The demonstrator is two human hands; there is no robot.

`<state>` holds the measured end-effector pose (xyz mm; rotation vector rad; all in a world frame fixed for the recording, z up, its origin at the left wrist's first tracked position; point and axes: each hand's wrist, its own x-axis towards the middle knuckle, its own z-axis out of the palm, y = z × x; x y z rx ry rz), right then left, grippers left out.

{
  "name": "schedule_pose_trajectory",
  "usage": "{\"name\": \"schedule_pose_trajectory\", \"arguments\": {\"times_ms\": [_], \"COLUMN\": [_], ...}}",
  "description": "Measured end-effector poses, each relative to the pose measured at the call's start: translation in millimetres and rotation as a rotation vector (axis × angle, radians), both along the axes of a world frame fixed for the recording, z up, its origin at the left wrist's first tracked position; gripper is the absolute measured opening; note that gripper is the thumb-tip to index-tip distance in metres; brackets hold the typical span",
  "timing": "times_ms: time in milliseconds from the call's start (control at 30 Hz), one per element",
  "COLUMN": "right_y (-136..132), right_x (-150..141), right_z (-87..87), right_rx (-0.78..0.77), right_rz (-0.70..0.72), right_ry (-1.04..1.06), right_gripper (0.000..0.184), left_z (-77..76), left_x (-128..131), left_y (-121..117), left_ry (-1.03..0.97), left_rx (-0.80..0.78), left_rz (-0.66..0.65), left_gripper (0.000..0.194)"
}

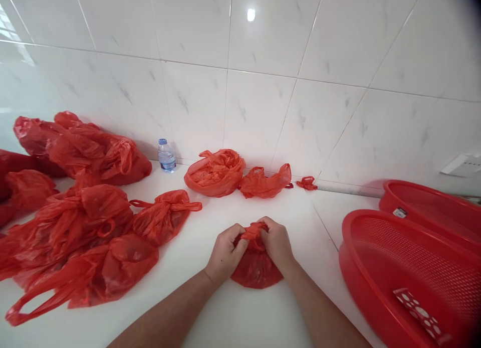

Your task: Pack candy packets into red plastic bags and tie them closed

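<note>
On the white table in front of me sits a red plastic bag (257, 270), its lower part rounded as though something is inside; the contents do not show. My left hand (227, 251) pinches the gathered top of this bag from the left. From the right, my right hand (277, 243) grips the same bunched top, its fingertips partly hidden behind the plastic. Just beyond my hands, close to the wall, lie a crumpled red bag (266, 182) and a wide bag stuffed with red plastic (216, 172).
Several tied red bags (86, 212) crowd the left side. A water bottle (166, 156) stands by the tiled wall (259, 112). A small red scrap (307, 183) lies at the back. Two red perforated baskets (353, 268) take up the right.
</note>
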<state>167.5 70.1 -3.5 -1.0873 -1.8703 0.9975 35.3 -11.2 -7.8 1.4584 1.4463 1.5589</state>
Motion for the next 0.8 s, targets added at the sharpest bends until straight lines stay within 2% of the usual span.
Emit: {"name": "schedule_pose_trajectory", "arguments": {"times_ms": [167,267,333,500,667,800], "right_y": [-4.3,-4.8,-4.2,-4.6,-13.1,-14.2], "right_x": [-1.2,-3.8,-5.5,-6.3,-5.6,-7.3], "right_z": [3.8,5.3,5.6,8.4,17.0,14.9], "right_rx": [-0.093,-0.14,-0.154,-0.209,-0.256,-0.218], "right_rz": [-0.028,-0.001,0.025,0.185,0.346,0.302], "right_ry": [0.159,0.245,0.274,0.325,0.334,0.247], "right_gripper": [0.012,0.01,0.008,0.008,0.025,0.018], "left_z": [3.8,8.2,10.3,4.8,-5.0,-4.9], "left_x": [-0.7,0.8,2.1,0.2,-5.5,-5.3], "left_y": [-2.4,-2.7,-2.5,-0.9,3.8,6.2], "left_ry": [0.215,0.189,0.14,0.146,-0.001,-0.05], "left_rx": [0.058,0.064,0.063,0.031,-0.102,-0.133], "left_rz": [-0.041,-0.107,-0.106,0.04,0.183,0.222], "left_gripper": [0.013,0.015,0.015,0.02,0.022,0.023]}}
